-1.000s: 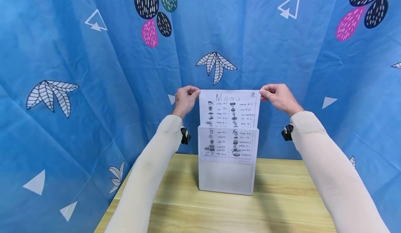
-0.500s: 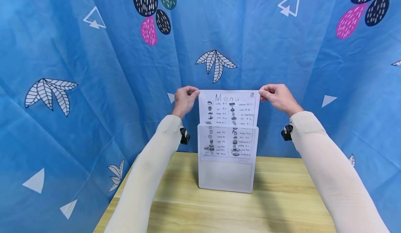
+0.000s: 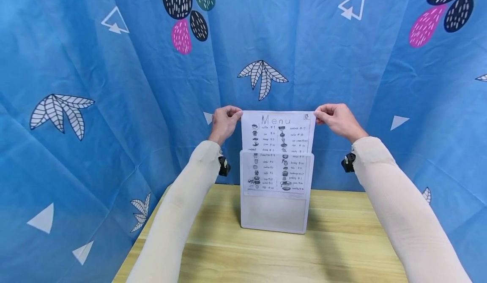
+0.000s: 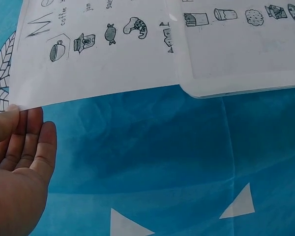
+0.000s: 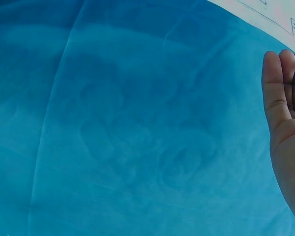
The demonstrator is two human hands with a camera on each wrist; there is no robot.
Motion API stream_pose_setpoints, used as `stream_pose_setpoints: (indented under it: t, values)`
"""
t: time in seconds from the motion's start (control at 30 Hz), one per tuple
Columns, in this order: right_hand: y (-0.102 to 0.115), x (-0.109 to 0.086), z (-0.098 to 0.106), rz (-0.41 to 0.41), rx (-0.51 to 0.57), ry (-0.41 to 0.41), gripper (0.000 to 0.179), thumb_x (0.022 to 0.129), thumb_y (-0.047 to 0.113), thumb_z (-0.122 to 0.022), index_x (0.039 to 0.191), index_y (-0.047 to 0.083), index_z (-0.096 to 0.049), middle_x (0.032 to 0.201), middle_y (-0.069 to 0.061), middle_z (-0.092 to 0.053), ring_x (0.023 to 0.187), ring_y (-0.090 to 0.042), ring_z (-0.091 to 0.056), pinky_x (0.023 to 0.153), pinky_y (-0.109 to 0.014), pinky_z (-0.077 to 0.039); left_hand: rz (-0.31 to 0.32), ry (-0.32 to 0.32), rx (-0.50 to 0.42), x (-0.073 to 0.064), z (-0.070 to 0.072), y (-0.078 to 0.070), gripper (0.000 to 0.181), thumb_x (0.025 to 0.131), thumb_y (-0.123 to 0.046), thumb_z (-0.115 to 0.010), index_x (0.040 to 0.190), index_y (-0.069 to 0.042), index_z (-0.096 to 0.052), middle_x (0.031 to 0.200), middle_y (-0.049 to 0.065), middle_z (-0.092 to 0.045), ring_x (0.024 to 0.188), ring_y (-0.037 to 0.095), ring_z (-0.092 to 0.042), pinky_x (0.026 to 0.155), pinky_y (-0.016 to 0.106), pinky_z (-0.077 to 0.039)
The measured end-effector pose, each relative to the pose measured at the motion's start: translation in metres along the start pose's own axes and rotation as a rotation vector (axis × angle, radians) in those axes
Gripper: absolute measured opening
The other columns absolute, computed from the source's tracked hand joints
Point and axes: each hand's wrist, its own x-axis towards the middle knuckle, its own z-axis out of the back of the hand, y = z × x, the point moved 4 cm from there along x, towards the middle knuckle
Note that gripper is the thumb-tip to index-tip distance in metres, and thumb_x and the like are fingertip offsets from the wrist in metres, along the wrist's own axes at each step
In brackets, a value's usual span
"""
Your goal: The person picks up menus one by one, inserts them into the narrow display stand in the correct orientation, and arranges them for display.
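Note:
A white paper menu (image 3: 277,133) with small drawings and prices stands upright, its lower half inside a clear-fronted sign holder (image 3: 273,215). My left hand (image 3: 225,122) pinches the sheet's top left corner between thumb and fingers. At the top right corner my right hand (image 3: 338,119) pinches it the same way. In the left wrist view, the thumb of my left hand (image 4: 19,162) presses the corner, and the holder's rounded corner (image 4: 191,88) overlaps the sheet. Only the fingers and palm edge of my right hand (image 5: 287,108) show at the right wrist view's edge, beside the paper (image 5: 265,17).
The holder stands on a light wooden table (image 3: 342,236). Close behind the table hangs a blue patterned curtain (image 3: 335,63), which also runs down the left side. A small black camera (image 3: 224,166) sits on the left wrist, another camera (image 3: 348,162) on the right.
The menu has slid down slightly into the holder, both hands lowering a little with it. One more row of drawings shows behind the clear front. Both hands keep their pinch on the corners.

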Motion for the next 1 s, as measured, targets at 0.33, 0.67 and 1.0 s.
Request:
stream_pose_setpoints:
  t: [0.33, 0.67, 1.0]
  values:
    - [-0.0026, -0.001, -0.0005, 0.0, 0.0, 0.003, 0.035, 0.105, 0.03, -0.053, 0.112, -0.001, -0.067, 0.105, -0.018, -0.068, 0.1, -0.032, -0.064, 0.091, -0.045, -0.049, -0.004, 0.005, -0.022, -0.0004, -0.0013, 0.0017, 0.02, 0.1, -0.023, -0.063, 0.102, -0.006, -0.074, 0.095, 0.009, -0.067, 0.089, 0.023, -0.059, 0.076, 0.035, -0.048]
    - [-0.0042, -0.0018, -0.0023, 0.002, 0.001, 0.012, 0.035, 0.105, 0.03, -0.053, 0.111, -0.001, -0.067, 0.104, -0.018, -0.068, 0.1, -0.034, -0.063, 0.09, -0.045, -0.048, 0.012, 0.012, -0.021, -0.0049, -0.0012, 0.0044, 0.021, 0.1, -0.023, -0.063, 0.104, -0.006, -0.074, 0.096, 0.01, -0.067, 0.091, 0.023, -0.059, 0.081, 0.036, -0.05]
    - [-0.0065, -0.0032, -0.0058, -0.006, 0.006, 0.027, 0.035, 0.105, 0.031, -0.052, 0.112, -0.001, -0.067, 0.105, -0.017, -0.068, 0.1, -0.034, -0.063, 0.09, -0.046, -0.048, 0.006, 0.02, -0.036, -0.0061, -0.0023, 0.0098, 0.02, 0.1, -0.022, -0.063, 0.104, -0.005, -0.073, 0.095, 0.01, -0.065, 0.091, 0.024, -0.058, 0.081, 0.036, -0.049]
